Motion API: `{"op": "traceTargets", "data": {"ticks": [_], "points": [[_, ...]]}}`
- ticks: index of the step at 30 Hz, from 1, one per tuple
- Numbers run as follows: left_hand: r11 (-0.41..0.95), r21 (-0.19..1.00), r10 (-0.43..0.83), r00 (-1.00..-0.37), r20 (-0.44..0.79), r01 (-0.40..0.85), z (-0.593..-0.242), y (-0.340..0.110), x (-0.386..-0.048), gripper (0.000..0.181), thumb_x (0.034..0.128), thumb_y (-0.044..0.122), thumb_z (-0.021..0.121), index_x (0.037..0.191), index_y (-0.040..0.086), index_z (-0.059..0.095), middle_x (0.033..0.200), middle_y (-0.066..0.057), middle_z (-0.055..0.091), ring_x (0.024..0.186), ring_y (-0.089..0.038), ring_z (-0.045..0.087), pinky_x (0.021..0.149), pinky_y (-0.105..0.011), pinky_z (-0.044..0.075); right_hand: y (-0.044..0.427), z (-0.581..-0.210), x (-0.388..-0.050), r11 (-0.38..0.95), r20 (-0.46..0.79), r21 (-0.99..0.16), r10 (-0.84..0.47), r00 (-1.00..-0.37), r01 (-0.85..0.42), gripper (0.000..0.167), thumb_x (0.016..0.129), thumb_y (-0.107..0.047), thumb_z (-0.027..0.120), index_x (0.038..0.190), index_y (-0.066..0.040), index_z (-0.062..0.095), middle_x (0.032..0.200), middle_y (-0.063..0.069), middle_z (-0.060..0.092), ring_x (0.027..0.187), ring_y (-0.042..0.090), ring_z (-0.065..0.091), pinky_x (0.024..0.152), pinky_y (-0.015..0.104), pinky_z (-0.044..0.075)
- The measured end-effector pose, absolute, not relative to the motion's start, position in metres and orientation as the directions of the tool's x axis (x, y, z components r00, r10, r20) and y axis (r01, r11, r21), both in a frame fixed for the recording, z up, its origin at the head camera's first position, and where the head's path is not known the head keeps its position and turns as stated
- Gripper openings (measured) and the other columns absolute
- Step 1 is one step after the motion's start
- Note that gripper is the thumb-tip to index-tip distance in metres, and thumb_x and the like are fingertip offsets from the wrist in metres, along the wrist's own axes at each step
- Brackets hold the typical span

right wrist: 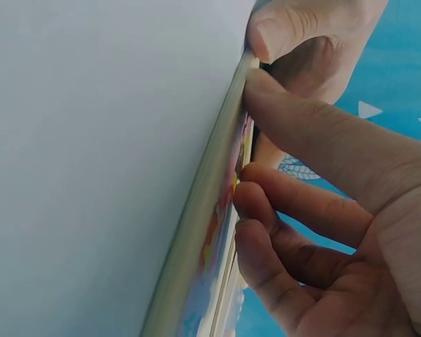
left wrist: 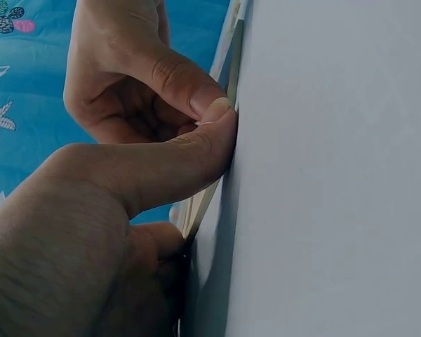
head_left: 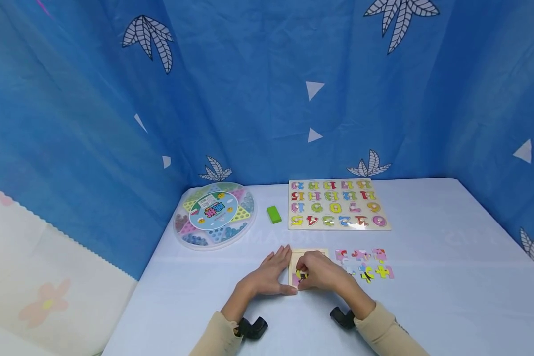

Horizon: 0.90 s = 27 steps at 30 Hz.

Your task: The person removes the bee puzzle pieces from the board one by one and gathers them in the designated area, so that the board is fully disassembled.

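A small light-wood puzzle tray [head_left: 295, 258] lies before me on the white cloth. My left hand [head_left: 269, 277] braces its left side with fingers extended, the thumb against the near corner. Bent over the tray, my right hand [head_left: 322, 272] touches a pink, yellow and black puzzle piece [head_left: 300, 276] in its near left part. In the right wrist view the right thumb rests at the tray's near edge [right wrist: 196, 203], apart from the fingertips on the picture. The right hand covers much of the tray. Several loose puzzle pieces [head_left: 379, 254] lie to its right.
Behind the tray lies a wooden number board [head_left: 339, 229]. A green block [head_left: 274, 214] sits left of that board. Farther left is a round game box [head_left: 214, 212] with marbles under a clear cover. A blue curtain [head_left: 267, 99] hangs along the table's back edge.
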<state>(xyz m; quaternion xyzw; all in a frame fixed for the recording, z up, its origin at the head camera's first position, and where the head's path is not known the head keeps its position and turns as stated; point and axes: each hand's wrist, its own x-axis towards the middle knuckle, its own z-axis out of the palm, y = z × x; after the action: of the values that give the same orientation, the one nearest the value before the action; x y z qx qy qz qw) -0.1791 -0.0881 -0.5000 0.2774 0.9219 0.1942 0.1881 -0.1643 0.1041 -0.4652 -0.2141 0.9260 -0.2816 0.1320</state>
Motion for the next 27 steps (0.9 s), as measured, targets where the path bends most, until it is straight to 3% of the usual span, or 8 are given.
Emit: {"op": "traceTargets", "data": {"ticks": [27], "points": [[0.770, 0.464, 0.589, -0.768, -0.251, 0.439, -0.4974, -0.0886, -0.1801, 0.106, 0.0816, 0.061, 0.066, 0.157, 0.008, 0.013, 0.166, -0.003, 0.010, 0.154, -0.018, 0.004, 0.126, -0.043, 0.009, 0.0977, -0.4645, -0.1585, 0.777, -0.072, -0.505, -0.472, -0.879, -0.376, 0.027, 0.068, -0.013, 0.088, 0.087, -0.007, 0.069, 0.070, -0.006, 0.056, 0.067, 0.010, 0.048, 0.061, 0.024, 0.042]]}}
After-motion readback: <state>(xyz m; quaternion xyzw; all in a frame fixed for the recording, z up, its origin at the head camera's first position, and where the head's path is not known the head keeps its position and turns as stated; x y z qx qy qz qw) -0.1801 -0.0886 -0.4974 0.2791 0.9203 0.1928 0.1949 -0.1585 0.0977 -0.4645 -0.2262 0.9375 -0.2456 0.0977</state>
